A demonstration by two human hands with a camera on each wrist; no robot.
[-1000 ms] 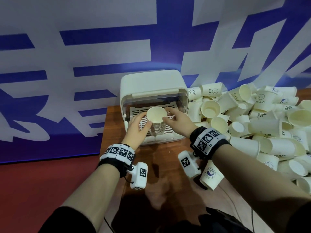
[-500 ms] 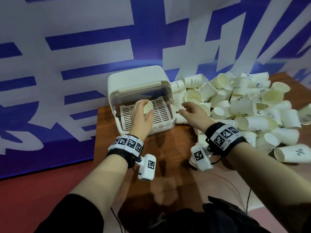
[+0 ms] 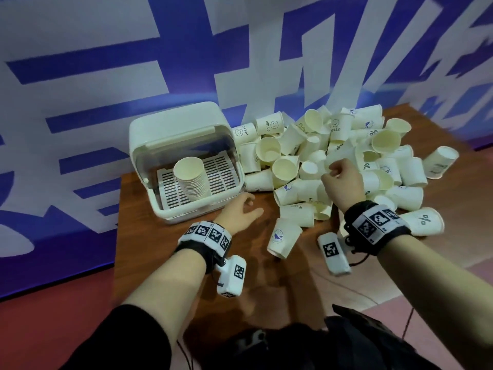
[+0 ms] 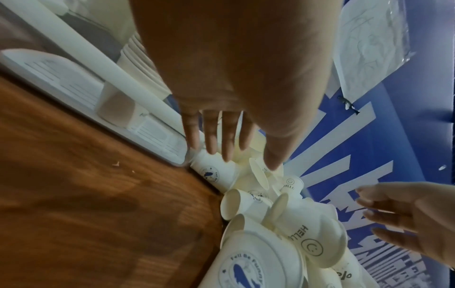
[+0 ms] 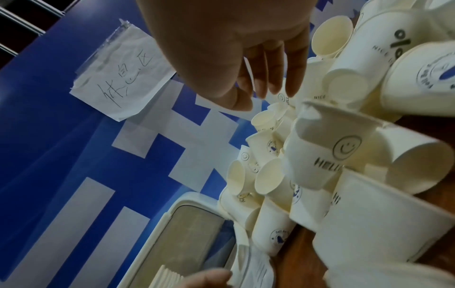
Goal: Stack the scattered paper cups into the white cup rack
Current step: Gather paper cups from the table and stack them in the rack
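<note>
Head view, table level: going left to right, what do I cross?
Rack → cup stack inside it → left hand → lone cup → right hand → "%" cup.

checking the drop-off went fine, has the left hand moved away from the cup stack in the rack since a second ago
Yes. The left hand has pulled back out of the white cup rack and now hangs over the table in front of its right corner, empty; the cup stack stands alone inside.

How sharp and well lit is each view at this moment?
Head view: evenly lit, the nested cup stack in the white cup rack sharp, edges smeared, wall bowed. Left wrist view: dim, left hand soft, wooden table streaked. Right wrist view: right hand backlit and dark, nearest paper cups blurred.
</note>
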